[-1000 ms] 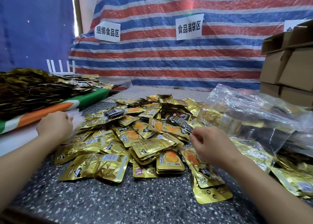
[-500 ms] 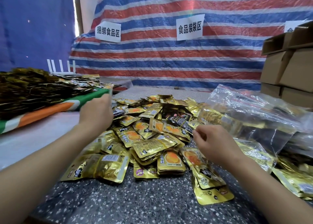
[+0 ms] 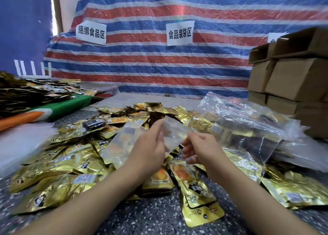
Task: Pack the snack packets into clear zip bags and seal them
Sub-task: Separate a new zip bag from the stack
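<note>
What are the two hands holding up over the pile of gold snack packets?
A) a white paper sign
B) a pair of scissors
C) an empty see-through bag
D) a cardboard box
C: the left hand and right hand hold a clear zip bag between them above the gold snack packets.

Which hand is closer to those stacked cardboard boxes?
Right. The right hand is mid-table, nearer the cardboard boxes at far right; the left hand lies beyond it, farther left.

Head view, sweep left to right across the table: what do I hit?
Dark packet stack on the green-orange cloth → gold snack packets → left hand holding an empty clear zip bag → right hand → filled zip bags → cardboard boxes.
</note>
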Demonstrator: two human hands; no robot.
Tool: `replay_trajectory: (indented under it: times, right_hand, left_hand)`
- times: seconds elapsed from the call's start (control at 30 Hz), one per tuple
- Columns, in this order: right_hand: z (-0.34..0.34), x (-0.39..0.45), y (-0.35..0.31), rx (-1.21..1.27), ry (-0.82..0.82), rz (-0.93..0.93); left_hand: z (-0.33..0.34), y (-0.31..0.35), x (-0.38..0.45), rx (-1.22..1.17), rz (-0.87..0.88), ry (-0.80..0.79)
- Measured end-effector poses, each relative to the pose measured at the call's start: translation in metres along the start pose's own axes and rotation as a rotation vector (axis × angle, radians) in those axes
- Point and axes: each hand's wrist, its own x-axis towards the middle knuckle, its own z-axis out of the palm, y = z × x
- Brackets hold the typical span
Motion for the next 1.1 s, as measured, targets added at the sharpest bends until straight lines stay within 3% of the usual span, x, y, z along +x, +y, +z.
replay_trajectory:
  times: [0.17,0.27,0.5,0.63,0.73,0.8,0.93,1.1]
  right_hand:
    - [0.0,-0.004,-0.003,0.204,-0.121,0.237]
    - [-0.005,-0.001,-0.003,0.294,-0.106,0.318]
    - [-0.013,0.001,-0.004,0.347,-0.097,0.245]
    - [-0.011,-0.001,-0.006,0.375,-0.03,0.007]
    - [-0.008,-0.006,-0.002,-0.175,0.306,-0.549]
    - [-0.001,-0.008,0.001,-0.405,0.338,-0.786]
    - [0.016,-0.01,0.007,-0.106,0.132,-0.513]
    - [0.016,-0.009,0.007,0.028,-0.112,-0.292]
  left_hand:
    - [-0.002,0.008,-0.013,-0.04,0.105,-0.143]
    - [-0.005,0.008,-0.015,0.018,0.139,-0.233]
    - [-0.012,0.013,-0.016,0.175,0.228,-0.337]
    - [-0.013,0.016,-0.016,0.165,0.207,-0.188]
    - [-0.012,0.016,-0.013,0.195,0.266,-0.01]
    - [-0.011,0.015,-0.011,0.203,0.266,0.054]
    - [-0.011,0.014,-0.012,0.173,0.221,0.054]
    - [-0.011,0.009,-0.011,0.134,0.166,-0.055]
